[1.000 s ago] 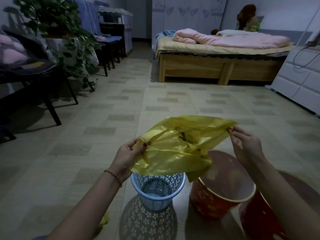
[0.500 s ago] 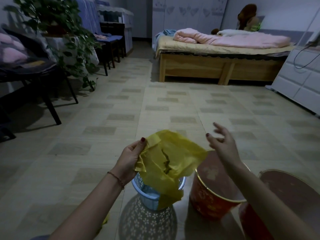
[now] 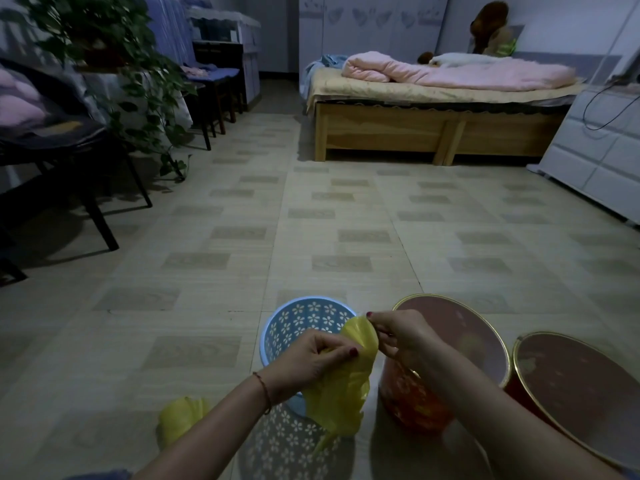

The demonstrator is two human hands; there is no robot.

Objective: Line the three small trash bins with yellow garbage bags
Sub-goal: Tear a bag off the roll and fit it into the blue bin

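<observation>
A yellow garbage bag (image 3: pixel 343 393) hangs bunched over the near side of a small blue flower-pattern bin (image 3: pixel 301 318) on the floor. My left hand (image 3: pixel 308 362) grips the bag's upper part. My right hand (image 3: pixel 394 332) pinches its top edge just right of the left hand. A red bin with a gold rim (image 3: pixel 460 327) stands right of the blue one, partly behind my right forearm. A second red bin (image 3: pixel 581 386) sits at the lower right. All three bins look unlined. More yellow bags (image 3: pixel 180 419) lie crumpled on the floor at my lower left.
Tiled floor stretches ahead. A wooden bed (image 3: pixel 440 126) with pink bedding stands at the back. A white cabinet (image 3: pixel 602 157) is on the right. Black chairs (image 3: pixel 65 150) and a trailing green plant (image 3: pixel 114 60) line the left side.
The bag, spread wide between both hands a second ago, is now gathered narrow. My right hand let go, then took the top edge again close to my left. Both hands have dropped lower over the bins.
</observation>
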